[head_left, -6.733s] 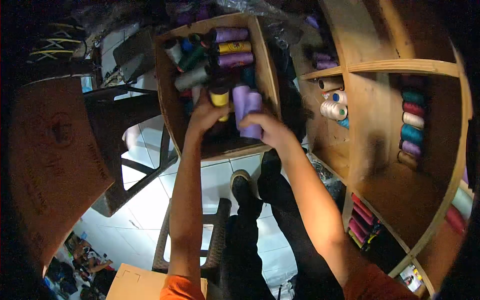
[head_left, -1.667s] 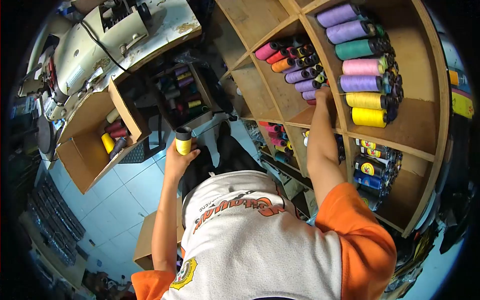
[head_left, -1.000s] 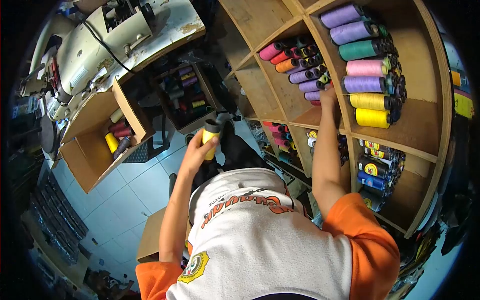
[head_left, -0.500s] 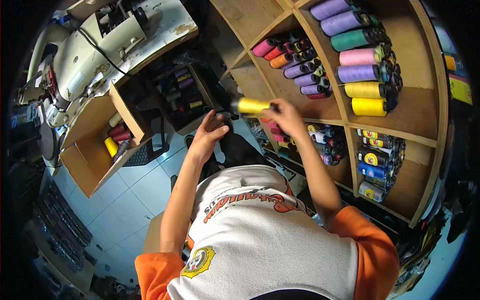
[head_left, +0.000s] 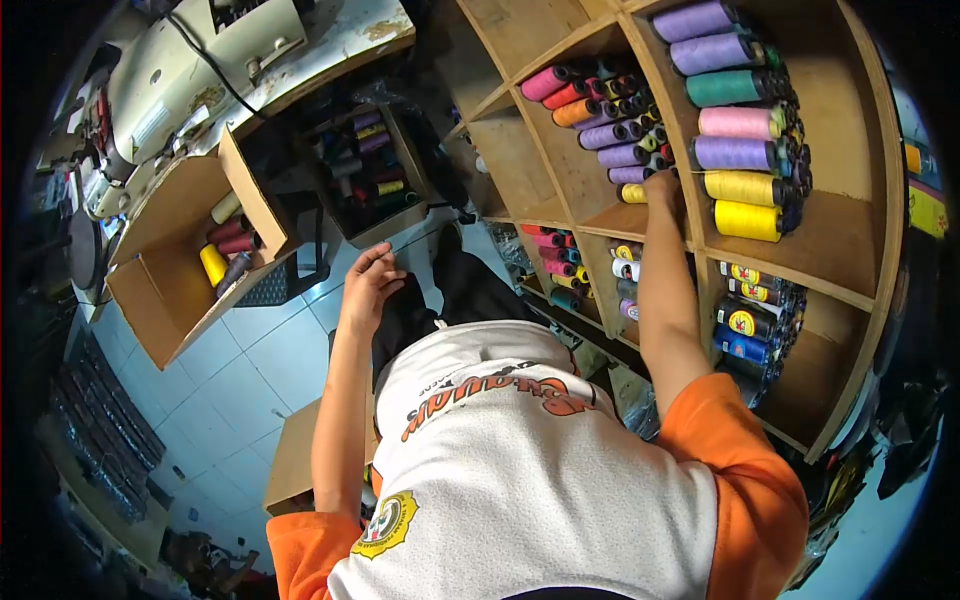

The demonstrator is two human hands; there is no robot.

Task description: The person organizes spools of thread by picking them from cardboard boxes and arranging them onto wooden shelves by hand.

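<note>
My right hand (head_left: 660, 188) reaches into a shelf compartment, closed at the end of a yellow thread spool (head_left: 633, 193). That spool lies at the bottom of a stack, just under a purple spool (head_left: 628, 175); my fingertips are partly hidden. Pink, red, orange and purple spools lie higher in the same stack. Over the floor, in front of my body, my left hand (head_left: 372, 285) is raised with loosely bent fingers and nothing in it.
Right of my right hand, another compartment holds purple, green, pink and yellow spools (head_left: 745, 188). An open cardboard box (head_left: 160, 300) with several spools stands at left, below a sewing machine (head_left: 170, 85). A darker box (head_left: 385, 232) of spools sits beyond my left hand.
The yellow spool went from my left hand to my right, which has carried it right into the compartment, below the purple and dark red spools. My left hand has moved slightly left, its fingers more bent.
</note>
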